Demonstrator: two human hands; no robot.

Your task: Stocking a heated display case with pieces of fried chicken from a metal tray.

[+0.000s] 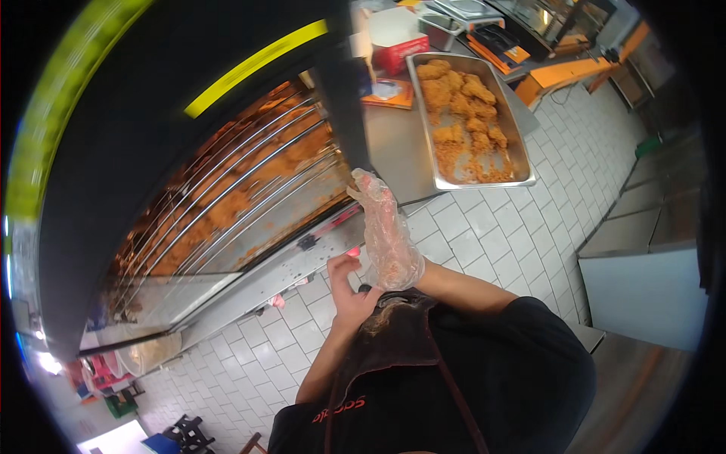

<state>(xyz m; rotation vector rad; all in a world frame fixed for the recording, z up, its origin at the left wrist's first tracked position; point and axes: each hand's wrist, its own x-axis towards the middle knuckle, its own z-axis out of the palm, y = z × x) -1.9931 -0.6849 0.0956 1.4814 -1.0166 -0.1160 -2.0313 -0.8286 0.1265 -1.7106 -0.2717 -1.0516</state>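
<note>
My right hand point(388, 227) wears a clear plastic glove with crumbs near its cuff. It reaches forward beside the front corner of a black heated display cabinet point(346, 108). Whether its fingers grip anything is unclear. Just left of the glove is my bare left hand point(351, 295), fingers bent and thumb apart, with the thumb by the glove's cuff. Behind metal rods, fried chicken pieces point(227, 210) fill the cabinet. A steel pan point(527, 164) with breaded fried chicken point(454, 96) and loose crumbs stands on the counter point(391, 147) ahead to the right.
At the back are a red and white carton point(397, 42), a scale point(468, 8) and orange-black packaging point(496, 48). White tiles point(482, 227) cover the floor. A steel unit with a pale front point(641, 295) stands right. Lower left are a dark stool point(184, 434) and a clear tub point(150, 352).
</note>
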